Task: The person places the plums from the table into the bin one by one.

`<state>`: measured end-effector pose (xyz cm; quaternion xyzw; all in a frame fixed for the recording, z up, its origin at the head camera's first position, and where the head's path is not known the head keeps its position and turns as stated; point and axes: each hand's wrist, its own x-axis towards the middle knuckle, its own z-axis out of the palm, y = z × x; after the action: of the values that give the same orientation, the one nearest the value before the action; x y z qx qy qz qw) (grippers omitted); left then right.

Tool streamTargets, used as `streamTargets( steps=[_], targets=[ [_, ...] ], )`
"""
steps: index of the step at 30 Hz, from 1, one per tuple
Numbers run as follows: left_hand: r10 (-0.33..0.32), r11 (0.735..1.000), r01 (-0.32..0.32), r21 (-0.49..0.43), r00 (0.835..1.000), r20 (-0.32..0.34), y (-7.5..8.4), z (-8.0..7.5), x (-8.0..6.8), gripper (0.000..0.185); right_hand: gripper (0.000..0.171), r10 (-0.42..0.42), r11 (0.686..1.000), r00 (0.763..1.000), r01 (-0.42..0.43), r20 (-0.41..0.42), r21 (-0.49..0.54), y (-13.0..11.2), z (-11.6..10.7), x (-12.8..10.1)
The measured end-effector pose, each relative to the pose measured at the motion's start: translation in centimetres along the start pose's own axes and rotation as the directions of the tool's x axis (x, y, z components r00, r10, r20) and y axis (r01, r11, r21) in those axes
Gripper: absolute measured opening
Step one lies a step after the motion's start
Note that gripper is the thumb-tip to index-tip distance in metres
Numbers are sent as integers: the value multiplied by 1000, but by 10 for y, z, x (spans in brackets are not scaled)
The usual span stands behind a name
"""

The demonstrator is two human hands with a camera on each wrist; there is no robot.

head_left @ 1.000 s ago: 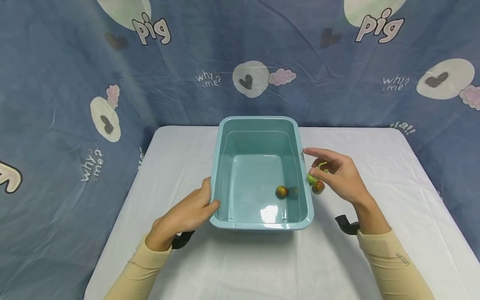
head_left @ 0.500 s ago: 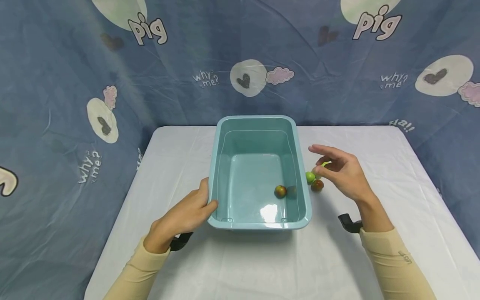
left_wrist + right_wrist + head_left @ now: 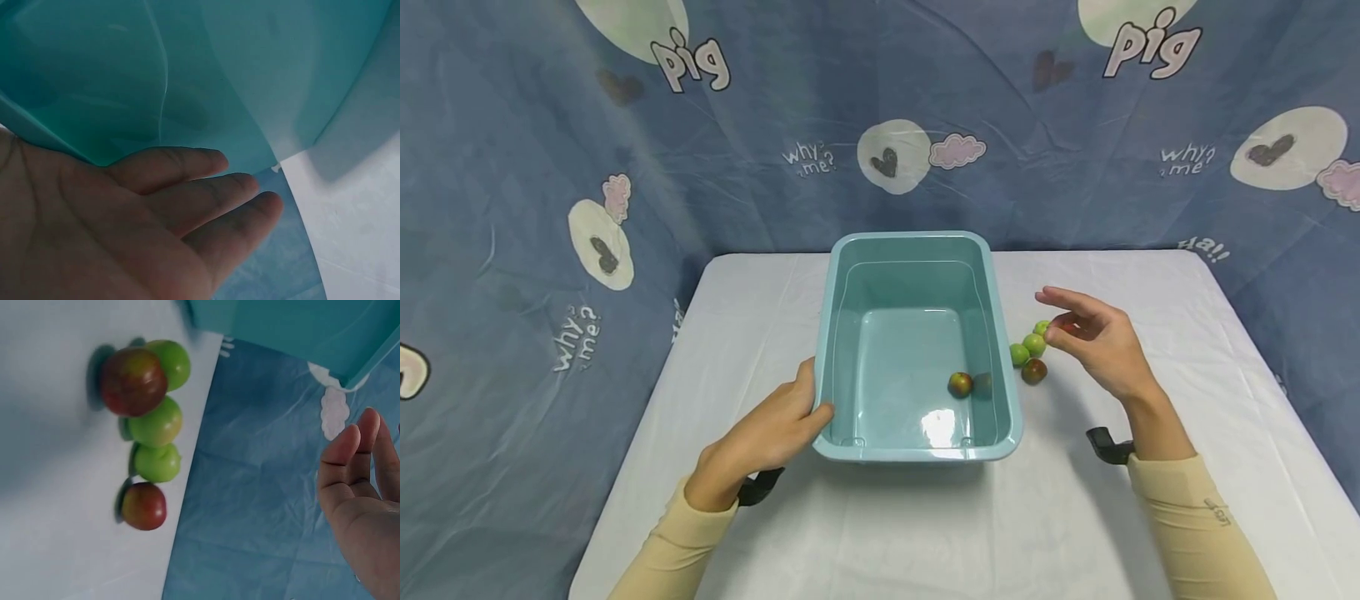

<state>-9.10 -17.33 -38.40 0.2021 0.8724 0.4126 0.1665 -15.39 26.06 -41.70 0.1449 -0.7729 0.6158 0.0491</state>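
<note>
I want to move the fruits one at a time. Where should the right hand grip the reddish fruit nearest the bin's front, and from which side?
Probably pinch the reddish fruit across its round middle, coming from above and from the right hand's side. The bin wall blocks the left, and a green fruit sits just behind.

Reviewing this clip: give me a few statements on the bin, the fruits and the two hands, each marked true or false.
1. One fruit lies inside the bin. True.
2. The left hand rests against the bin's near left corner. True.
3. The right hand grips a fruit. False: its fingers are relaxed and hold nothing, above the fruits on the table.
4. The bin lies upside down. False: it stands open side up.
5. The fruits beside the bin are all green. False: the right wrist view shows three green and two reddish.
</note>
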Motion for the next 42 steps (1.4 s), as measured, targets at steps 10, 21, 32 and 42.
streamTargets(
  steps=[10,21,32,42],
  targets=[
    [-25,1000,25,-3,1000,-3,1,0,-1,67,55,75,996,996,-78,-55,-49,16,-11,-1],
    [-6,1000,6,4,1000,-7,0,1,-1,66,56,149,988,985,-153,-89,-35,39,-26,2],
    [-2,1000,2,1,1000,-8,1,1,-1,67,56,219,972,967,-228,-128,-57,56,-31,3],
    [4,1000,-4,1,1000,-8,-1,2,-1,65,60,283,957,949,-289,-139,-31,77,-35,4]
  ],
)
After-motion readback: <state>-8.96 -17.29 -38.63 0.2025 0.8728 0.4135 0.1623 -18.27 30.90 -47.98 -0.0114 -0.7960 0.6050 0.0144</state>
